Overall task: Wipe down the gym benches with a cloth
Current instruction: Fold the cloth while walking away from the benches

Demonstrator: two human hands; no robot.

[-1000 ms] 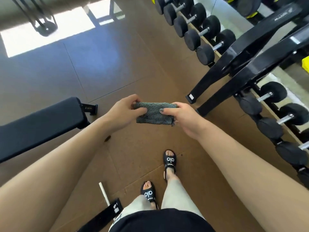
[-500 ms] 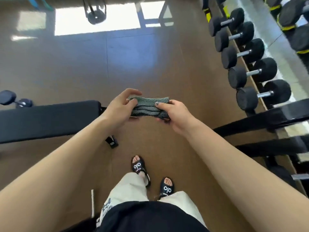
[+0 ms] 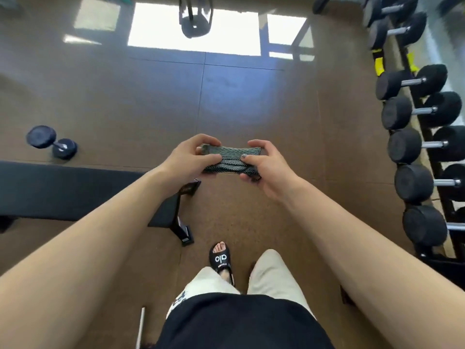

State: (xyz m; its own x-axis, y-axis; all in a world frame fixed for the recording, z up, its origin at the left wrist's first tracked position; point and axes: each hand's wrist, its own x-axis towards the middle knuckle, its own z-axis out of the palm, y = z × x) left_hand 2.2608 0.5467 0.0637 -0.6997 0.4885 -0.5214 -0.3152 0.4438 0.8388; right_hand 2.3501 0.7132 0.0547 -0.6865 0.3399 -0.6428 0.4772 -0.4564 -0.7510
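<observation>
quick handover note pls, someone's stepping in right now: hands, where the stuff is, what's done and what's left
Left hand and right hand each grip one end of the folded dark cloth, held in the air in front of the body.
The black bench stands on the floor to the left, below the left forearm; the cloth is not touching it.
Done: cloth folded and in hand.
Left: bring the cloth down to the bench pad and wipe it, then any other benches.

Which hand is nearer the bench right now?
Left. The left hand grips the cloth just above the black bench end; the right hand holds the cloth's other end, farther toward the dumbbell rack.
</observation>
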